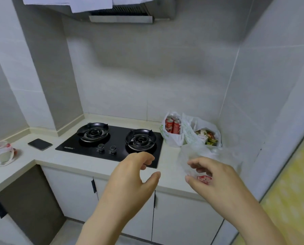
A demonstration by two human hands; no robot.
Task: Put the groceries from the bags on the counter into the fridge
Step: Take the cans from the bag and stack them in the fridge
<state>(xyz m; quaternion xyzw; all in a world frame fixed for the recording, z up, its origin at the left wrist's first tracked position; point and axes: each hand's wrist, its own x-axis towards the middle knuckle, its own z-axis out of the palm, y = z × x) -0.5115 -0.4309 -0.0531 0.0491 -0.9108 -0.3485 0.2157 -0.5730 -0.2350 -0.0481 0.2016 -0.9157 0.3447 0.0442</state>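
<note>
Bags (pixel 174 140) beyond left hand (pixel 130 179), right hand (pixel 222 183) (fingers (pixel 147 159) loosely curled).

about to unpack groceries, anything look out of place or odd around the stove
Yes: white cloths hang over the range hood, directly above the gas hob, an odd spot for fabric. A smartphone also lies on the counter beside the hob. Nothing looks spilled or damaged.

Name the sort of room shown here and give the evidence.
Most likely a small home kitchen: a two-burner gas hob set in the counter, an extractor hood above it, and cupboards below.
</note>
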